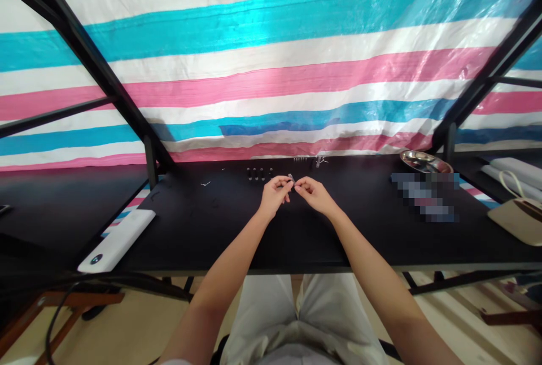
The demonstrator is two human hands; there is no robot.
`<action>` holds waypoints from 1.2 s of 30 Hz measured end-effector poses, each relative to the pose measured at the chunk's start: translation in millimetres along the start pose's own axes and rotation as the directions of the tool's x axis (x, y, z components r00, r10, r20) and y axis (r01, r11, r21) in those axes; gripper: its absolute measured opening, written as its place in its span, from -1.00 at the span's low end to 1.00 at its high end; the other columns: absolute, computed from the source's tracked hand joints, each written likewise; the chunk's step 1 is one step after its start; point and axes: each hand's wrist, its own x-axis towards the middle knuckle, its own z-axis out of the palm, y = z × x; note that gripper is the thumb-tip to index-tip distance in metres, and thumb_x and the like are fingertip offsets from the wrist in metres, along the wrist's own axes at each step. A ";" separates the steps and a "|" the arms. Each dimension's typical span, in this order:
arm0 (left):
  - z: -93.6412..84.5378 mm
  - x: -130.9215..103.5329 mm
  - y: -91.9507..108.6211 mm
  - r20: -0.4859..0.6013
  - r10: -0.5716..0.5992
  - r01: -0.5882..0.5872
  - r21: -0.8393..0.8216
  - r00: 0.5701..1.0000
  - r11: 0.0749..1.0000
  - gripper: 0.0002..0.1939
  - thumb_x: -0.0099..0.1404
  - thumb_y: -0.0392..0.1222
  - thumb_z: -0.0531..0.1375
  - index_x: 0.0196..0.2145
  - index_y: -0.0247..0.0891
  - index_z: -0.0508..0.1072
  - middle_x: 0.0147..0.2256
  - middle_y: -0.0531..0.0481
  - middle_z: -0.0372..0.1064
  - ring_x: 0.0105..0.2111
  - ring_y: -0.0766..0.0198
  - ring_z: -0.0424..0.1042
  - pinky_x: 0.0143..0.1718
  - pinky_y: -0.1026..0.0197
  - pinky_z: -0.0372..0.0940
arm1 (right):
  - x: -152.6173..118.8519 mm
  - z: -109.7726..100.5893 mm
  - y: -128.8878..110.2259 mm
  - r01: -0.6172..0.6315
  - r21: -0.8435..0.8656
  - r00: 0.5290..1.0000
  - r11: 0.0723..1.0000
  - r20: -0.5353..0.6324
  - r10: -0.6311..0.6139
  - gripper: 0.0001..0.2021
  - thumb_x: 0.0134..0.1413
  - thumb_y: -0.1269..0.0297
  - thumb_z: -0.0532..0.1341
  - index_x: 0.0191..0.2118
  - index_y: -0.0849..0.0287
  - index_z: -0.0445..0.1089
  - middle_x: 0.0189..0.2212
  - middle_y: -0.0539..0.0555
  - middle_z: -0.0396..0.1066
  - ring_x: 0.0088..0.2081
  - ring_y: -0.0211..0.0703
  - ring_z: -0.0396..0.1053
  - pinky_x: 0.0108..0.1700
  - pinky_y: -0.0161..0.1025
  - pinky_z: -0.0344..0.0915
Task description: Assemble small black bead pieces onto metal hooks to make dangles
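Over the middle of the black table (203,235), my left hand (275,193) pinches a small, shiny piece (291,177) between thumb and fingers. My right hand (312,193) meets it from the right, its thumb and fingertips closed at the lower end of the same piece. The piece is too small to identify. Just left of my hands, several small dark items with light ends (256,174) stand in a row. Behind my hands lie a row of tiny pieces (300,159) and a small clear item with white threads (319,161).
A white box-shaped device (118,241) lies at the table's left edge. At the right are a round metal dish (427,162), a pixelated object (425,198) and a beige pouch (517,221). White thread scraps (205,183) lie left. Black frame bars and a striped sheet (271,83) stand behind.
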 end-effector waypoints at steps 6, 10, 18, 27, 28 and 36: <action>-0.9 -0.1 -2.4 0.029 -0.011 0.010 0.055 1.000 0.998 -0.65 0.15 0.05 0.13 -0.30 -0.32 0.39 -0.55 0.10 0.23 -0.73 0.50 0.25 -0.75 0.43 0.00 | -0.9 -0.7 -3.2 -0.025 -0.022 0.998 0.999 0.055 0.026 -0.74 -0.10 0.05 0.21 -0.41 0.16 0.34 -0.70 -0.14 0.10 -0.66 -0.39 0.02 -0.58 -0.36 0.01; -1.7 -0.8 -5.2 0.063 0.019 -0.025 0.090 0.998 0.996 -0.67 0.23 0.02 0.04 -0.26 -0.30 0.38 -0.55 0.11 0.21 -0.74 0.53 0.19 -0.74 0.43 0.01 | 1.0 -1.8 3.1 -0.037 -0.031 0.994 0.999 0.106 0.040 -0.77 -0.09 0.10 0.22 -0.40 0.17 0.33 -0.69 -0.14 0.12 -0.65 -0.39 0.04 -0.57 -0.37 0.03; 0.3 -3.5 -13.7 0.098 0.042 -0.063 0.221 0.994 0.973 -0.68 0.28 -0.02 -0.04 -0.19 -0.26 0.34 -0.63 0.17 0.15 -0.76 0.50 0.11 -0.71 0.41 0.04 | 6.0 -3.7 5.8 0.073 -0.256 0.971 0.964 0.239 -0.010 -0.90 -0.05 0.26 0.16 -0.44 0.16 0.34 -0.67 -0.11 0.26 -0.62 -0.34 0.17 -0.53 -0.37 0.09; -0.1 -7.2 -16.6 0.098 0.162 -0.189 0.424 0.982 0.886 -0.73 0.27 -0.10 -0.02 -0.19 -0.21 0.38 -0.63 0.13 0.21 -0.66 0.41 0.20 -0.55 0.37 0.11 | 55.6 -50.9 48.8 -0.131 -0.638 0.990 0.759 -0.118 0.071 -0.92 -0.04 0.30 0.16 -0.46 0.18 0.31 -0.56 0.03 0.38 -0.50 -0.23 0.31 -0.39 -0.31 0.15; 0.1 -8.2 -16.4 0.110 0.179 -0.210 0.444 0.978 0.871 -0.74 0.27 -0.11 -0.02 -0.18 -0.20 0.38 -0.63 0.12 0.22 -0.64 0.40 0.21 -0.53 0.36 0.12 | 61.6 -55.7 55.2 -0.173 -0.651 0.983 0.739 -0.166 0.084 -0.91 -0.04 0.30 0.16 -0.48 0.19 0.31 -0.55 0.05 0.39 -0.48 -0.21 0.32 -0.38 -0.31 0.15; 1.5 -12.6 -13.3 0.178 0.190 -0.259 0.555 0.965 0.790 -0.75 0.27 -0.14 -0.01 -0.19 -0.18 0.41 -0.62 0.09 0.24 -0.64 0.36 0.23 -0.54 0.34 0.11 | 83.4 -56.1 80.8 -0.295 -0.690 0.951 0.661 -0.281 0.132 -0.89 -0.01 0.28 0.14 -0.43 0.21 0.32 -0.45 0.13 0.42 -0.39 -0.15 0.36 -0.35 -0.31 0.16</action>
